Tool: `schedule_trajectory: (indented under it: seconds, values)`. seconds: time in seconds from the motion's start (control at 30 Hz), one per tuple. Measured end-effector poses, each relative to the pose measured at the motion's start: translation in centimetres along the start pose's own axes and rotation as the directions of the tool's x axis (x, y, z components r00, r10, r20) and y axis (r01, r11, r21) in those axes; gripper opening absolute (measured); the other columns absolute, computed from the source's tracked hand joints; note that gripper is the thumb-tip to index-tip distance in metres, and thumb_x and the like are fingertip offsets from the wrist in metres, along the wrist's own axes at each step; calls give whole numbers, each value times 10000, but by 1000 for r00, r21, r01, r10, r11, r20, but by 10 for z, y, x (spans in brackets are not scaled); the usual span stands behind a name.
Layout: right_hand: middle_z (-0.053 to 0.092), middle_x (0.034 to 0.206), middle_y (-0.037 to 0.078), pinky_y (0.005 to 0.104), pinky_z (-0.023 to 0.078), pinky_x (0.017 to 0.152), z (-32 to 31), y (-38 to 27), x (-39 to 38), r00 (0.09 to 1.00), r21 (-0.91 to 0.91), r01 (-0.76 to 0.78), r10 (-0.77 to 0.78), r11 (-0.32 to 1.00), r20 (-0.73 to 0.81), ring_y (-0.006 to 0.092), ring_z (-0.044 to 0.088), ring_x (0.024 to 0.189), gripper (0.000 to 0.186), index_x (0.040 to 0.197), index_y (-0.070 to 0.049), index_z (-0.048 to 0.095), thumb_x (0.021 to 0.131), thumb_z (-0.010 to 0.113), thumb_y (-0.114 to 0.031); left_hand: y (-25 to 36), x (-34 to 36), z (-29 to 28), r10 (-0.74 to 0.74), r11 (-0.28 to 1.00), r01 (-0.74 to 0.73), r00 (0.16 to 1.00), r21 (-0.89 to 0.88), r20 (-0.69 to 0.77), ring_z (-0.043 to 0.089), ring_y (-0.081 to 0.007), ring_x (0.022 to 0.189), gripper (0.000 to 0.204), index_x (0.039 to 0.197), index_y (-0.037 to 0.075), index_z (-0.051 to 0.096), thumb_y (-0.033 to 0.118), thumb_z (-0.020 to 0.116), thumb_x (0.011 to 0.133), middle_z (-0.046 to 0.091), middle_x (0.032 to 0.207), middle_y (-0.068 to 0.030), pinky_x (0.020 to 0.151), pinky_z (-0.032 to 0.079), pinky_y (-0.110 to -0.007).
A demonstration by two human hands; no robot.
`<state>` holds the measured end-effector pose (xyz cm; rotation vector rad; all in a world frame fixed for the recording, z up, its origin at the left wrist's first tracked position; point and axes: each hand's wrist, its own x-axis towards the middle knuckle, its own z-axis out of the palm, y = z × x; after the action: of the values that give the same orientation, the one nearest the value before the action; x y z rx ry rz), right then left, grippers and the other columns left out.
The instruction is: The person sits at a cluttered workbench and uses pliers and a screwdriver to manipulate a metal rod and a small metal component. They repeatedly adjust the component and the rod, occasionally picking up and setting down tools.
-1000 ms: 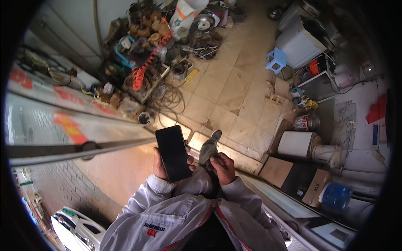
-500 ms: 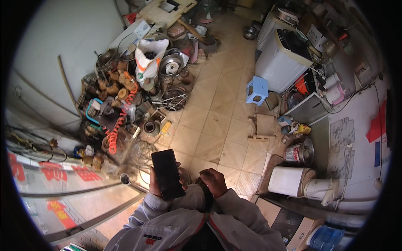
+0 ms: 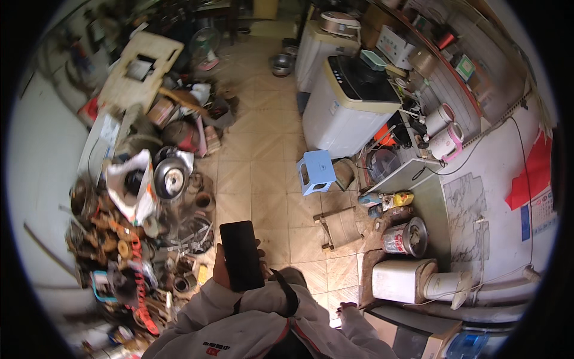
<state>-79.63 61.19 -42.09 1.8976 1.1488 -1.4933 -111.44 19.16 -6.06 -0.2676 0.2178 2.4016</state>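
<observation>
A black smartphone [image 3: 241, 255] with a dark screen is upright in my left hand [image 3: 222, 270], the thumb side along its left edge and fingertips wrapped round its right edge. My right hand [image 3: 346, 307] is low on the right, beside my body near a cardboard box [image 3: 382, 326]. Only a small part of that hand shows past the sleeve, so its finger pose and anything in it are unclear. A dark strap [image 3: 286, 293] crosses near my left forearm.
Metal parts, a white sack [image 3: 133, 185] and a red coiled hose [image 3: 140, 287] crowd the left. To the right are a washing machine [image 3: 350, 107], a blue stool [image 3: 317, 172], a small wooden stool [image 3: 338, 228], a tin bucket [image 3: 397, 239] and a white container [image 3: 402, 281]. Tiled floor [image 3: 257, 155] runs between.
My view has swung to the right and up. The right hand has moved from near the phone out to the lower right. The phone is still in my left hand.
</observation>
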Motion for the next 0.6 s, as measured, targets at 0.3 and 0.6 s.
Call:
schedule_trajectory:
  seconds: [0.3,0.6]
  values:
    - [698,964,179,504,528,669,211,-198,-29,978,-542,203,-138,816,157,335,684,809,322,1148,-109,619,949,515,-339,154,277,23,-235,972,236,972,22,-12,597,-375,1020,921,1419,73,385,752,528,813,557,1236,-159,871,480,-598]
    - [718,958,154,447,581,725,389,-732,-2,673,-773,415,-410,-479,615,286,707,790,351,1119,-122,694,927,537,-371,355,485,103,18,1000,-19,999,20,45,593,-400,1057,946,1463,63,341,778,415,848,553,1293,-186,892,473,-609]
